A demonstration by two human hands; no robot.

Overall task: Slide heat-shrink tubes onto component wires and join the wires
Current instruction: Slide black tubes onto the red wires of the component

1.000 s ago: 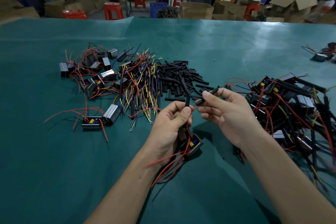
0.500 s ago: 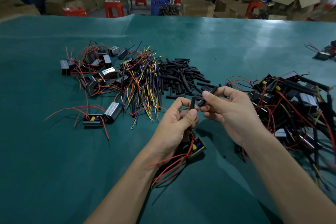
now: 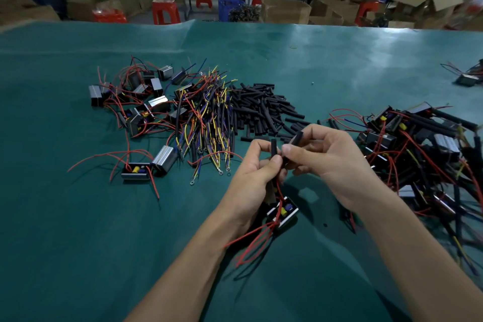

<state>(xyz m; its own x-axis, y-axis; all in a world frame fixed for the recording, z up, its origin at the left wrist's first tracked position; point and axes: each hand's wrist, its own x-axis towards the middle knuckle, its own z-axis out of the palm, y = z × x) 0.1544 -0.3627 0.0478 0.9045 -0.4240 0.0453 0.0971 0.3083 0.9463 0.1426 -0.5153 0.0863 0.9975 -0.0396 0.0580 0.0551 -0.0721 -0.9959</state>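
Observation:
My left hand point(image 3: 253, 178) pinches an upright black heat-shrink tube point(image 3: 273, 148) between thumb and fingers. Below that hand hangs a small component point(image 3: 283, 213) with red wires point(image 3: 251, 246) trailing toward me. My right hand point(image 3: 332, 162) pinches a second black tube point(image 3: 296, 138), tilted, with its lower end close to the left thumb. The two tubes nearly meet above the green table point(image 3: 78, 243).
A heap of loose black tubes point(image 3: 264, 110) lies beyond my hands. Left of it are coloured wire bundles point(image 3: 206, 117) and several metal-cased components point(image 3: 136, 102). A pile of wired components point(image 3: 423, 154) fills the right side. Stools, boxes and people stand past the far edge.
Both hands have drawn closer together, and the right hand's tube end now sits against the left thumb. The component under the left hand hangs a little lower.

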